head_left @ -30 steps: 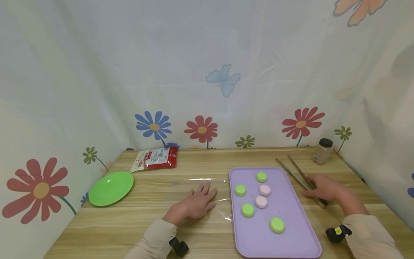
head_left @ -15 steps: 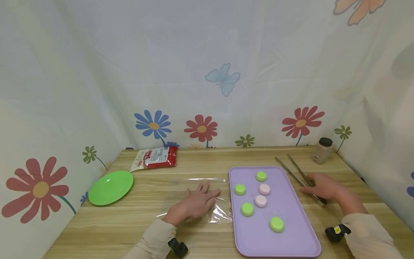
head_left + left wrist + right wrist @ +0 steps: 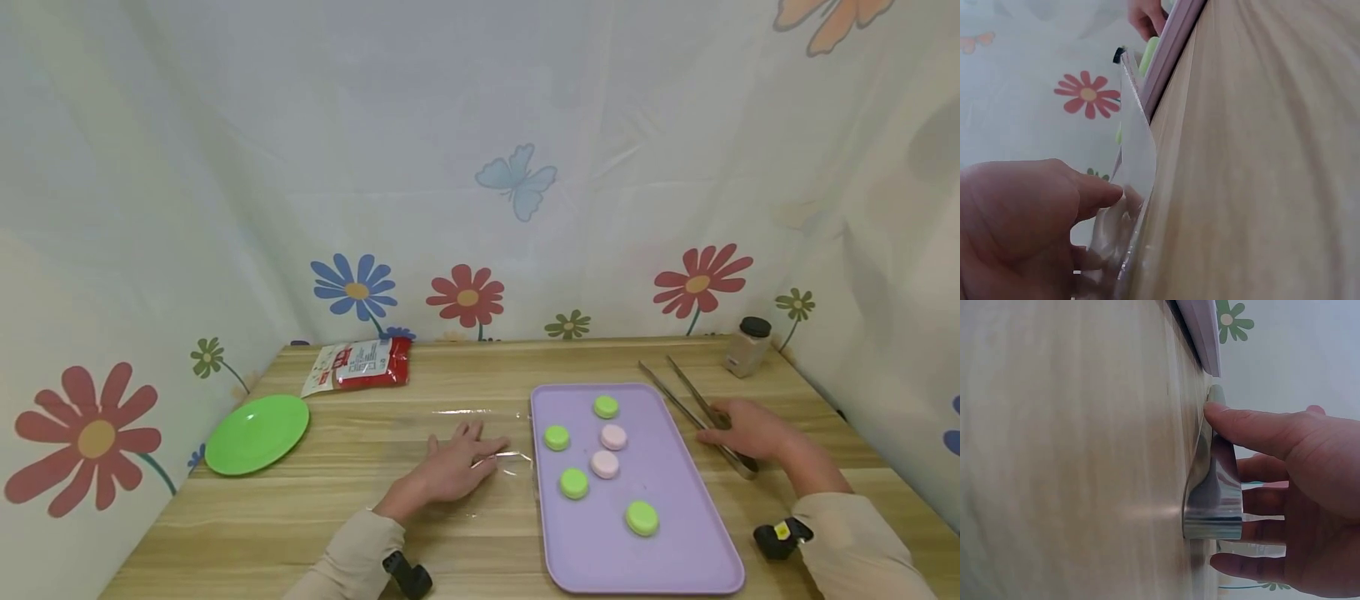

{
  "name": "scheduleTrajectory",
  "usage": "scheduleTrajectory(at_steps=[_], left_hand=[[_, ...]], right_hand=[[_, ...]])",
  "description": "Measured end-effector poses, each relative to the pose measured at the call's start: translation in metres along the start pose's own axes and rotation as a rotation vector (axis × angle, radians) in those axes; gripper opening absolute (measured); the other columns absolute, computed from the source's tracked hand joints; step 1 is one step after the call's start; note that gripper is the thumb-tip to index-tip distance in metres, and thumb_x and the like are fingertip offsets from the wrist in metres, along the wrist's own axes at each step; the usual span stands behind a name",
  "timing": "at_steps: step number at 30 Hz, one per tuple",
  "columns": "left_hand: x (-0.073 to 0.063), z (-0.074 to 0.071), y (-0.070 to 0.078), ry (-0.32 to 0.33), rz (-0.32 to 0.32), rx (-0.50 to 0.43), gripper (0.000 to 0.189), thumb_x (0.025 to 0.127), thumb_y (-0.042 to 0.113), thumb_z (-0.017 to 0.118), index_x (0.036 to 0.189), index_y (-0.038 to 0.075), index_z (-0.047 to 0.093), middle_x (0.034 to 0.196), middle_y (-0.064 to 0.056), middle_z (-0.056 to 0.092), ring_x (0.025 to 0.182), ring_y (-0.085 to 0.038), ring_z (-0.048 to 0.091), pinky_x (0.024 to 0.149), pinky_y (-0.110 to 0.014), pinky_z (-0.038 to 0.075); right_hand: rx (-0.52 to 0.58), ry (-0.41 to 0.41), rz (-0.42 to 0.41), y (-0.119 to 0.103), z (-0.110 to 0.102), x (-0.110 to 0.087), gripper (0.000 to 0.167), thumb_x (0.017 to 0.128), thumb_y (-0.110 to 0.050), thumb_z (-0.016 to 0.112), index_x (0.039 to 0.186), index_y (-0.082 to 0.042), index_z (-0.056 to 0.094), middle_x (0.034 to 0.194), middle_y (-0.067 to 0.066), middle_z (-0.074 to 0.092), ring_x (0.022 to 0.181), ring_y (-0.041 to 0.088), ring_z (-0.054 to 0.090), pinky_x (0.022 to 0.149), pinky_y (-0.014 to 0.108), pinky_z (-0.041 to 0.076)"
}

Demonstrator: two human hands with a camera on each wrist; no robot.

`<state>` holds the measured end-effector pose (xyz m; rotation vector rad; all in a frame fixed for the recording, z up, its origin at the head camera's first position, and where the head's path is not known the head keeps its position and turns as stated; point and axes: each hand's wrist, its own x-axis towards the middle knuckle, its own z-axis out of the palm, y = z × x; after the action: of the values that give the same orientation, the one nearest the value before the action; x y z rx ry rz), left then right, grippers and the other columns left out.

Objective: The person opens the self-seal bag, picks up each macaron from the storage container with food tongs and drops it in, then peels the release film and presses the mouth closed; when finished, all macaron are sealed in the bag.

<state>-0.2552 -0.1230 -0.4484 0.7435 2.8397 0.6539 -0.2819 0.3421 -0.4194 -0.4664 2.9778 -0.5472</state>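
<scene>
We see the right hand (image 3: 750,432) curled about the metal tongs (image 3: 1213,497), thumb on one side and fingers on the other; the tongs lie on the desk (image 3: 480,554) just beside the lilac tray (image 3: 622,567). The left hand (image 3: 453,467) is open with its fingers spread, resting on a clear plastic sheet or bag (image 3: 513,463); we cannot tell which it is. In the left wrist view its thumb touches the plastic, an edge of which rises near the tray. All the macarons in sight, four green ones (image 3: 574,483) and two pink ones (image 3: 604,464), sit on the tray. We find none on the green plate (image 3: 257,435), and the red-and-white packet (image 3: 360,365) and dark-lidded jar (image 3: 747,348) stand apart from both hands. We judge the work barely begun: the tongs are in hand, but no macaron is in them, so the handling itself seems wholly left to do.
</scene>
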Motion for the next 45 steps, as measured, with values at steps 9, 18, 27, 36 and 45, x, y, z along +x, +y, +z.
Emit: scheduleTrajectory(at_steps=[9,18,27,36,45], left_hand=[[-0.001,0.002,0.001,-0.015,-0.007,-0.006,0.044,0.105,0.040,0.050,0.145,0.025,0.056,0.160,-0.025,0.023,0.148,-0.047,0.014,0.101,-0.085,0.003],[0.000,0.003,0.000,-0.009,-0.033,-0.011,0.044,0.102,0.041,0.056,0.142,0.025,0.059,0.161,-0.023,0.024,0.148,-0.046,0.015,0.101,-0.084,0.002],[-0.004,0.000,-0.002,-0.042,-0.038,0.058,0.059,0.098,0.054,0.056,0.148,0.024,0.052,0.161,-0.024,0.022,0.148,-0.046,0.015,0.100,-0.085,0.008],[0.000,-0.006,-0.011,-0.106,-0.007,0.036,0.076,0.086,0.065,0.066,0.150,0.030,0.048,0.164,-0.020,0.017,0.151,-0.041,0.009,0.100,-0.085,0.003],[-0.003,-0.008,0.001,-0.124,-0.032,0.069,0.093,0.075,0.076,0.069,0.152,0.029,0.045,0.165,-0.019,0.015,0.151,-0.041,0.009,0.101,-0.085,0.004]], right_hand=[[0.004,-0.005,0.004,0.000,0.000,0.000,0.066,0.090,-0.030,0.074,0.121,0.025,0.052,0.116,0.039,0.059,0.109,0.052,0.057,0.091,0.063,0.047],[-0.002,-0.017,0.013,0.001,0.000,0.001,0.067,0.090,-0.030,0.074,0.121,0.025,0.052,0.117,0.040,0.059,0.110,0.052,0.057,0.091,0.063,0.047],[0.001,-0.014,0.003,0.004,0.003,0.002,0.067,0.090,-0.031,0.074,0.121,0.024,0.052,0.116,0.039,0.059,0.108,0.051,0.058,0.090,0.062,0.048],[0.006,-0.002,-0.021,0.005,0.003,0.003,0.066,0.090,-0.030,0.074,0.120,0.025,0.053,0.116,0.040,0.059,0.110,0.053,0.057,0.090,0.063,0.047],[0.005,-0.005,0.004,0.006,0.002,0.003,0.069,0.091,-0.031,0.074,0.122,0.026,0.050,0.119,0.042,0.056,0.113,0.056,0.054,0.092,0.064,0.046]])
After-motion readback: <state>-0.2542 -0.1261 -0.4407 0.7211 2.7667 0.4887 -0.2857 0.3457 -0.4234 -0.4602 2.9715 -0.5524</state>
